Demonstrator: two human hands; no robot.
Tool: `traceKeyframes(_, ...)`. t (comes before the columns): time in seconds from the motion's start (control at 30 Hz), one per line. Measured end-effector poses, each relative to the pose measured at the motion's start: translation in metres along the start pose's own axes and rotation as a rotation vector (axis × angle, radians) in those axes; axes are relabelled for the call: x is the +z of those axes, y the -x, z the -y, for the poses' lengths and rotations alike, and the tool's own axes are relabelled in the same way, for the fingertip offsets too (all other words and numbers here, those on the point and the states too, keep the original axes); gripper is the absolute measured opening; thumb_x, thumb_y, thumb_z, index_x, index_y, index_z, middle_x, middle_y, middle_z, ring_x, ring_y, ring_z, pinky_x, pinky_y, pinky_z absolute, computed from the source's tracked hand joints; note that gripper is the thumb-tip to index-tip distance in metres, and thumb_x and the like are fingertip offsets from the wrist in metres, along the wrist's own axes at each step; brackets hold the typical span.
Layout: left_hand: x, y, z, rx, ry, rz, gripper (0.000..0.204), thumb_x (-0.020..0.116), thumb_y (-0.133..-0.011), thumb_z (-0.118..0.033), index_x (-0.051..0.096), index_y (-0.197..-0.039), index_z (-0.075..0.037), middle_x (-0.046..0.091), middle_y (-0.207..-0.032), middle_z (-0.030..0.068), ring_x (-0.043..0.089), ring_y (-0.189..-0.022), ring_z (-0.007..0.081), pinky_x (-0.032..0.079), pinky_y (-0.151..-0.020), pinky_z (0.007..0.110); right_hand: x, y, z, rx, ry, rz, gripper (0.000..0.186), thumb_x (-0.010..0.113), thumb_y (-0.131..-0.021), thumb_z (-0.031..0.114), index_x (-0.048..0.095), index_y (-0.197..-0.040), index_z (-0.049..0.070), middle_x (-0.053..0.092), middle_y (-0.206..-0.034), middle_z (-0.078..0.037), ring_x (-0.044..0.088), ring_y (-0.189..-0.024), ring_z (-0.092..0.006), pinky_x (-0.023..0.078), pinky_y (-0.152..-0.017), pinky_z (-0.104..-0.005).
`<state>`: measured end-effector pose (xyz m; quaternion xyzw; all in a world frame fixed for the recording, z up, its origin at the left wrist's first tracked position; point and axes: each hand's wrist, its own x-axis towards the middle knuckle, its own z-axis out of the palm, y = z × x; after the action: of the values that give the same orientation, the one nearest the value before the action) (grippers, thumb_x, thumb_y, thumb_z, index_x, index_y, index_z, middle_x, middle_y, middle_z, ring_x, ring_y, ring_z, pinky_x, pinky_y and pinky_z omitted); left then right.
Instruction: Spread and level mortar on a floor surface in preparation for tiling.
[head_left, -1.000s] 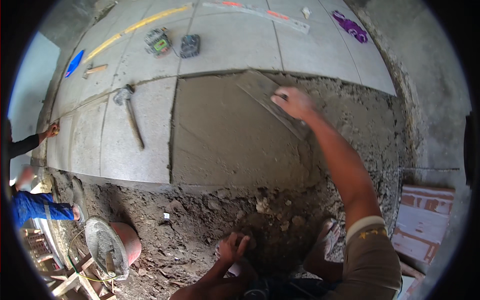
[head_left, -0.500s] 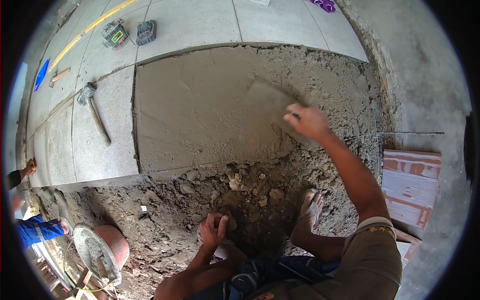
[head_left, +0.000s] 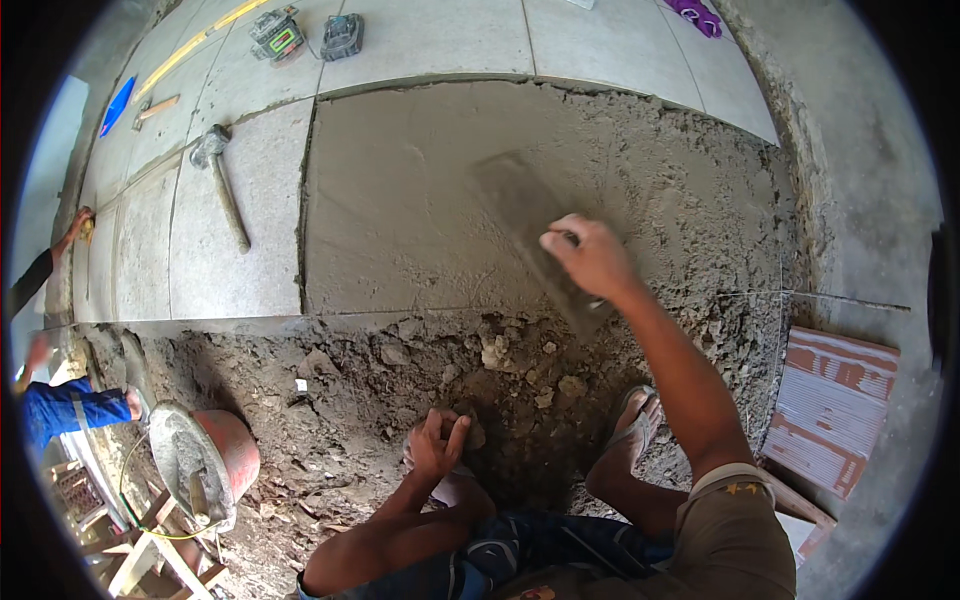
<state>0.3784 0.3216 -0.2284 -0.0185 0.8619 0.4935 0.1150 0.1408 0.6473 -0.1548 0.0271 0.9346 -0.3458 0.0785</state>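
My right hand is closed round the handle of a long, flat rectangular finishing trowel. The trowel's blade lies slantwise on a bed of wet grey mortar. Left of it the mortar is smooth; to the right it is rougher. My left hand is low over the broken ground beside my left foot, fingers bent. A brownish lump shows beside its fingertips; whether the hand holds it is unclear.
Pale floor tiles border the mortar left and behind. A hammer lies on them. A mortar bucket stands left, near a co-worker's blue-clothed leg. Ridged tile lies right; a string crosses the right edge.
My right hand has drawn the trowel a little left across the mortar, and its blade is turned more steeply. The view has shifted slightly. The co-worker's hand at far left reaches further in.
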Motion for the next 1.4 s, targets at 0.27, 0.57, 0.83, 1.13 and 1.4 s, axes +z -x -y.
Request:
traceKeyframes(0.27,0.008,0.0,0.011,0.043,-0.089,-0.001,0.025,0.075,-0.094,-0.022,0.059,-0.084,-0.006,0.061,-0.059,0.0106,0.061,-0.05,0.0299,0.048,-0.05,0.041,0.075,0.064,0.079,-0.164,0.206,0.336,0.043,0.06,-0.098,0.044,0.066,-0.123,0.01,0.073,-0.086,-0.021,0.072,-0.082,-0.0437,0.057,-0.075,-0.0548)
traceKeyframes(0.57,0.004,0.002,0.011,0.001,-0.018,-0.018,0.023,0.075,-0.093,-0.021,0.061,-0.085,-0.005,0.064,-0.061,0.0101,0.064,-0.051,0.0253,0.049,-0.051,0.037,0.025,0.038,0.058,0.075,0.405,0.277,0.04,0.054,-0.102,0.044,0.061,-0.126,0.013,0.075,-0.092,-0.018,0.073,-0.086,-0.04,0.056,-0.077,-0.0559)
traceKeyframes(0.83,0.001,-0.003,-0.001,-0.005,-0.044,0.011,0.024,0.077,-0.092,-0.026,0.063,-0.086,-0.007,0.065,-0.063,0.0097,0.066,-0.054,0.0274,0.05,-0.052,0.038,-0.037,-0.005,-0.026,0.121,0.246,-0.157,0.052,0.062,-0.097,0.049,0.064,-0.133,0.012,0.073,-0.116,-0.02,0.07,-0.106,-0.0408,0.055,-0.094,-0.0486)
traceKeyframes(1.13,0.001,-0.004,-0.005,-0.024,-0.057,0.026,0.025,0.076,-0.093,-0.027,0.064,-0.085,-0.007,0.065,-0.063,0.0093,0.066,-0.055,0.0287,0.051,-0.052,0.04,0.042,0.02,0.068,-0.083,0.316,0.279,0.043,0.059,-0.099,0.047,0.065,-0.124,0.013,0.075,-0.102,-0.019,0.073,-0.096,-0.0408,0.057,-0.086,-0.0523)
traceKeyframes(1.4,0.001,-0.008,-0.005,-0.014,-0.034,0.041,0.024,0.076,-0.093,-0.026,0.062,-0.087,-0.007,0.066,-0.064,0.01,0.067,-0.057,0.0308,0.052,-0.053,0.04,-0.045,0.023,-0.053,0.086,0.55,-0.101,0.046,0.056,-0.101,0.051,0.065,-0.128,0.015,0.076,-0.092,-0.017,0.075,-0.085,-0.0345,0.058,-0.08,-0.0484)
